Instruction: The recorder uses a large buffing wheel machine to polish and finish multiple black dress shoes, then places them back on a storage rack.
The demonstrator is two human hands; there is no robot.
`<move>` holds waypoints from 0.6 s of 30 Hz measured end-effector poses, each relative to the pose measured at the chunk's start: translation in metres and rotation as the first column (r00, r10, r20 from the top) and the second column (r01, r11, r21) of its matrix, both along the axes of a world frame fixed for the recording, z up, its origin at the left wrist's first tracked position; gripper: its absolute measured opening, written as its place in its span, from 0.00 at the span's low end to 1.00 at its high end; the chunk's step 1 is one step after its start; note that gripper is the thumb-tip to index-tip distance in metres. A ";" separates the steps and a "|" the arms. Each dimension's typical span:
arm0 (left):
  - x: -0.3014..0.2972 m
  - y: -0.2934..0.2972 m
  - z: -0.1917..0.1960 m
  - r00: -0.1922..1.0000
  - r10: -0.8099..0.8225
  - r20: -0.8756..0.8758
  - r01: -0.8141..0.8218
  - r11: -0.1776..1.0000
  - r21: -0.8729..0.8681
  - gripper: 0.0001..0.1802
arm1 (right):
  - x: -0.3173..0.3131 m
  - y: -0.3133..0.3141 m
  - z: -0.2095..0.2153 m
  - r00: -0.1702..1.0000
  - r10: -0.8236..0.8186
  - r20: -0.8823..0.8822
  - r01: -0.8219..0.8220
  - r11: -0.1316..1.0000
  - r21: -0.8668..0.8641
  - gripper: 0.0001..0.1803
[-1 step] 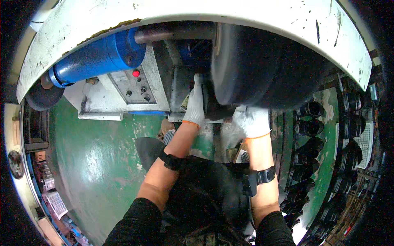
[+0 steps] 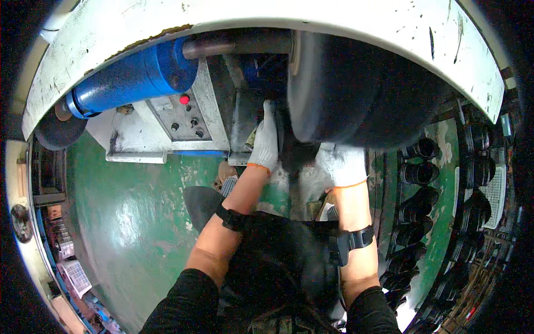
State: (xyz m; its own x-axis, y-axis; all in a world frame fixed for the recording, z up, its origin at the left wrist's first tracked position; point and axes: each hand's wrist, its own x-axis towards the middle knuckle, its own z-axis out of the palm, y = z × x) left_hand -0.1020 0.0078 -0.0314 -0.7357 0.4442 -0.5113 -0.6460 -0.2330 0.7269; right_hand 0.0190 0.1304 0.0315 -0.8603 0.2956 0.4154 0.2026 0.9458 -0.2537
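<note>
A large dark grinding wheel, its edge blurred by spinning, hangs in front of me on a steel shaft. My left hand, in a white knitted glove, is closed against the left side of a dark piece; its fingers point away from me. The piece is blurred and in shadow just left of and below the wheel, so its kind cannot be made out. My right hand, gloved too, is closed at the piece's right side, close under the wheel. Its fingertips are partly hidden.
A white, scuffed machine hood arches over the wheel. To the left are a blue motor housing, a smaller dark wheel and a control panel with a red button. Racks of black shoes stand at the right above green floor.
The dark piece has shifted slightly between my hands by the wheel. My arms hold nearly the same pose.
</note>
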 end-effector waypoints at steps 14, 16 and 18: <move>0.007 -0.004 0.029 0.986 -0.129 -0.106 0.117 0.986 -0.116 0.42 | 0.018 0.038 -0.031 0.928 -0.005 0.373 -0.026 0.997 0.078 0.23; 0.002 -0.002 0.017 0.974 -0.143 -0.176 0.122 0.985 -0.125 0.41 | 0.017 0.051 -0.060 0.968 -0.020 0.249 -0.020 0.988 0.155 0.24; 0.003 0.000 0.021 0.958 -0.159 -0.237 0.132 0.983 -0.126 0.41 | 0.013 0.047 -0.059 0.987 -0.004 0.162 0.004 1.000 -0.001 0.23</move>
State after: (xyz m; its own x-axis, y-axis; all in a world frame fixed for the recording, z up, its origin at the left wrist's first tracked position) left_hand -0.0993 0.0075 -0.0105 -0.7758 0.5079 -0.3745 -0.4661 -0.0613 0.8826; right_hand 0.0322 0.1775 -0.0276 -0.9150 0.2999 0.2700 0.2451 0.9445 -0.2187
